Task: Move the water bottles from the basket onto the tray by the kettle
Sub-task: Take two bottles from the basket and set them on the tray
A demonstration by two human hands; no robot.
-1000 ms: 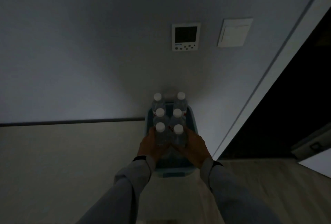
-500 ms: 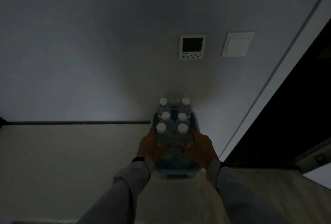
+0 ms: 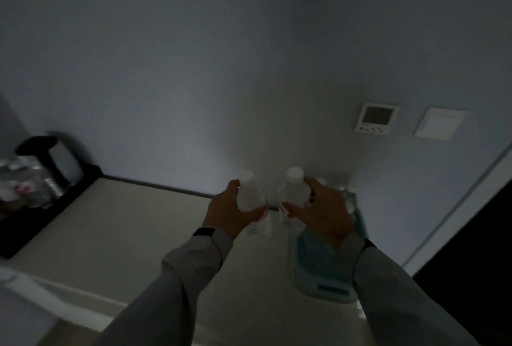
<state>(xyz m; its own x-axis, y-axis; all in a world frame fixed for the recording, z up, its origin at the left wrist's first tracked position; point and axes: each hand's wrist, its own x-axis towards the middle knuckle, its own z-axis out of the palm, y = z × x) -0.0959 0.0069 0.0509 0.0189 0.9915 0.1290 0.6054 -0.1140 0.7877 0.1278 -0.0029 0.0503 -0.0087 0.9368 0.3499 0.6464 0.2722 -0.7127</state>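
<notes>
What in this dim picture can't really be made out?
All in the head view:
- Bottles left in the basket: the right hand covers most, so no count.
- Tray by the kettle: cut off by the left edge; its items are blurred.
- Label on the left hand's bottle: too dark and blurred.
- Wall panel screen: too small to read.

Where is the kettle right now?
In the head view the kettle stands at the far left, on the black tray against the wall, well left of both hands holding bottles.
</notes>
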